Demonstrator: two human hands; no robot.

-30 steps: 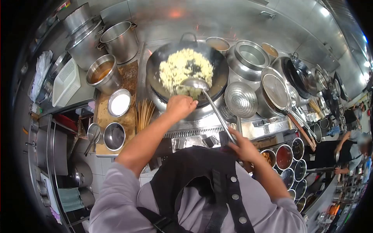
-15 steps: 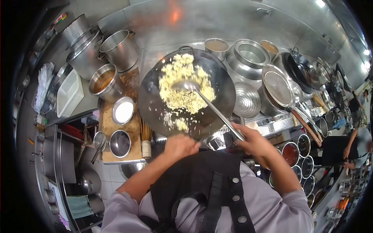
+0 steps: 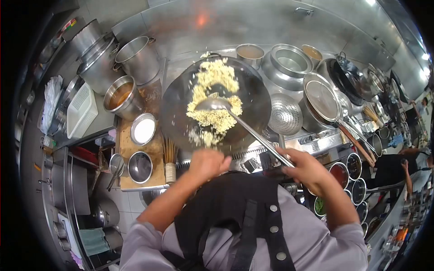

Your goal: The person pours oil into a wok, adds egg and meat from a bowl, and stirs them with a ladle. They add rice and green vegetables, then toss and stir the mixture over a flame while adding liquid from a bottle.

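A large dark wok [image 3: 253, 97] holds yellow fried rice [image 3: 219, 119], with loose grains in the air near its far rim. My left hand [image 3: 209, 165] is closed at the wok's near edge; its grip on the wok is partly hidden under the fingers. In my right hand [image 3: 307, 169] is the handle of a long metal ladle [image 3: 260, 137]. The ladle's bowl lies in the middle of the rice, and its shaft slants across the wok's right side.
A perforated strainer [image 3: 285, 115] lies right of the wok, beside a pot topped with a mesh sieve [image 3: 322, 97]. To the left stand a pot of brown liquid [image 3: 121, 95], a bowl of white contents [image 3: 143, 131] and a bamboo brush [image 3: 170, 158]. Another person [image 3: 391, 169] is at far right.
The rice has spread toward the wok's far rim, with grains thrown up. The ladle bowl has shifted slightly left and nearer me. My right hand has moved slightly right.
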